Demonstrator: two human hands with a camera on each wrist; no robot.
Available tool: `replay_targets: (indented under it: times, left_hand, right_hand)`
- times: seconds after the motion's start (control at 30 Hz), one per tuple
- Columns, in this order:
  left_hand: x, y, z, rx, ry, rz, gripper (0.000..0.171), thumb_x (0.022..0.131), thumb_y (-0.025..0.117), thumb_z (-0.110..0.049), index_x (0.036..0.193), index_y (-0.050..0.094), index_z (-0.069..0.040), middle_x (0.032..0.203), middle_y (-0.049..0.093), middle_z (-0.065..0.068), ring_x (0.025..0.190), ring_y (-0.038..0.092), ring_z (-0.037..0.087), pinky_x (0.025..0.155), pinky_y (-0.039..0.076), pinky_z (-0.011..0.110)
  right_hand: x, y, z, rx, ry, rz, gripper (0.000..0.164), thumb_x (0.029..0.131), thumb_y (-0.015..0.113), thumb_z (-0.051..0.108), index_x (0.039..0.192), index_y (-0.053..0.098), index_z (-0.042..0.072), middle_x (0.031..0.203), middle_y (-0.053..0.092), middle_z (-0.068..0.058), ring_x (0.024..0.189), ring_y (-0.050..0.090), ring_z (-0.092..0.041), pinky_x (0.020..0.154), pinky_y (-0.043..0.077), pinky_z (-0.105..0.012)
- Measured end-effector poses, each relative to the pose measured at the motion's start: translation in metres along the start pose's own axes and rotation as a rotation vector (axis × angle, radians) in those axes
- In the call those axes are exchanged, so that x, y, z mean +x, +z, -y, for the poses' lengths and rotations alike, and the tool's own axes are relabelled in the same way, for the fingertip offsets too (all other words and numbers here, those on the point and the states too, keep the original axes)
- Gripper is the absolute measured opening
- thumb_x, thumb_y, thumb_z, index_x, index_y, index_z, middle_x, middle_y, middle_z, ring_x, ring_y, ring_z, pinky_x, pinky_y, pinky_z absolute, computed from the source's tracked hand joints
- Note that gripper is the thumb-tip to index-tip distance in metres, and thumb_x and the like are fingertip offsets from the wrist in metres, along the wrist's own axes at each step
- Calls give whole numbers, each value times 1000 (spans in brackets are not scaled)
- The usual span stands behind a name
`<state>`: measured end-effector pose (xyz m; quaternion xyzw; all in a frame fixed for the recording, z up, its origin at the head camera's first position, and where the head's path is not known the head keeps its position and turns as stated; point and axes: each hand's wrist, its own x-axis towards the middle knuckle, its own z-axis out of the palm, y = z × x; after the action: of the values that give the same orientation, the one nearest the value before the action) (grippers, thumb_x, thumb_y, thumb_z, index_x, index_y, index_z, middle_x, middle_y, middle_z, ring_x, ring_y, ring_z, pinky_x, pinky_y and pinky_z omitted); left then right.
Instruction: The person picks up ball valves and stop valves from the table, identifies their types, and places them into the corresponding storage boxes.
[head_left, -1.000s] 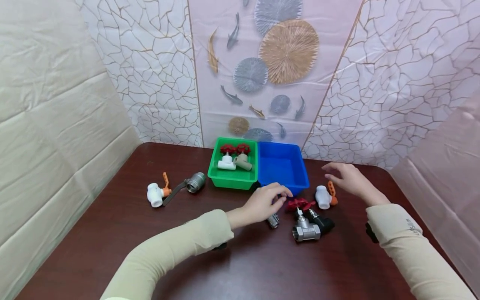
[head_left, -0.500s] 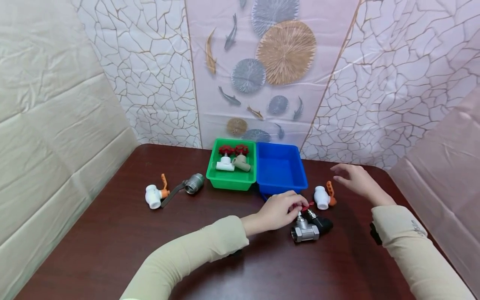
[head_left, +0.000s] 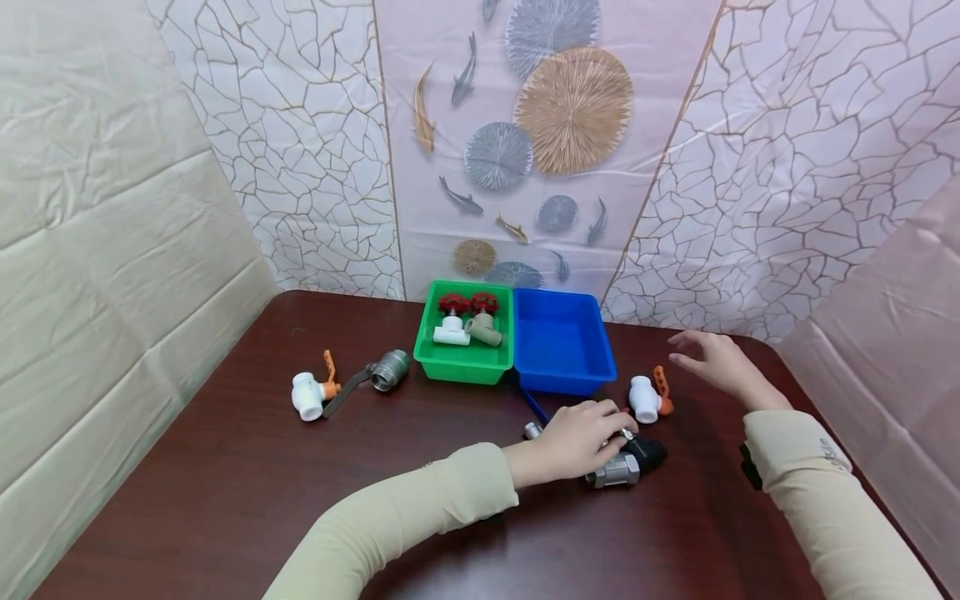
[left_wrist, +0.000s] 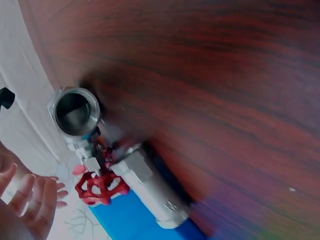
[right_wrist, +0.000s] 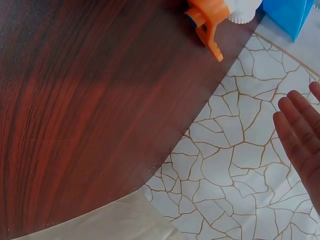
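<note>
Left hand [head_left: 581, 440] hovering over steel valve [head_left: 621, 472], fingers loosely bent, gripping nothing; right hand [head_left: 708, 360] floating relaxed, holding nothing. Black valve [head_left: 652, 453], lying close, could be snagging.

Sleeves, two: left sleeve [head_left: 397, 510] and right sleeve [head_left: 855, 517], long, pale cream, plain close-fitting cloth, lightly creased along the forearm.
Cuffs, two: left cuff [head_left: 487, 477] and right cuff [head_left: 783, 440], matching cream, broad, band-like, looser than the cloth behind.
Lettering [head_left: 831, 457], one line: dark print on the right cuff, on the side toward the right edge of the surface [head_left: 675, 550]; not fully legible.
Black wrist fitting [head_left: 750, 468], small, showing beneath the right cuff, on the side away from that edge.
Hands, two: left hand [head_left: 573, 442] and right hand [head_left: 712, 358], both bare.
</note>
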<state>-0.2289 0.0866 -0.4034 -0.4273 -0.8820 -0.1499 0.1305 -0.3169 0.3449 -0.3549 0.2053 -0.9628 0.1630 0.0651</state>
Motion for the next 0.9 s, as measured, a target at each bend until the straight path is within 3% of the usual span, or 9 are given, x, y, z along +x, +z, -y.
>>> replay_targets:
  times: [0.2,0.33,0.57,0.73,0.9]
  left_hand:
    - [5,3,-10,24,-57,95,22,93,56,-38,112,65,-30,104,61,-8,80,55,3,58,39,12]
    - [7,7,-16,44,-79,162,26,91,58,-44,113,64,-32,103,60,-10,87,54,5,61,40,15]
    - [8,19,-15,112,-101,302,50,81,66,-55,126,57,-35,114,56,-8,95,51,11,67,45,22]
    - [9,27,-12,197,-99,334,53,80,68,-54,128,55,-35,120,54,-8,96,56,13,71,48,24]
    - [14,31,-13,179,-109,374,54,80,68,-54,126,53,-31,123,54,-9,96,60,10,73,50,23]
  right_hand:
    - [2,-1,-3,-8,15,6,31,92,59,14,113,59,-8,101,65,-27,90,62,-41,76,48,-53]
    - [1,-1,-5,-2,45,18,32,93,59,14,114,58,-9,102,65,-28,92,61,-42,76,47,-54]
    - [5,1,-6,3,42,22,32,93,58,14,114,59,-9,99,65,-27,92,61,-42,78,47,-54]
    - [6,1,-7,-7,28,24,31,91,60,12,113,59,-9,100,65,-28,91,61,-42,77,47,-54]
    - [6,0,-7,-8,45,51,33,92,59,13,115,58,-11,102,64,-30,93,60,-44,77,48,-54]
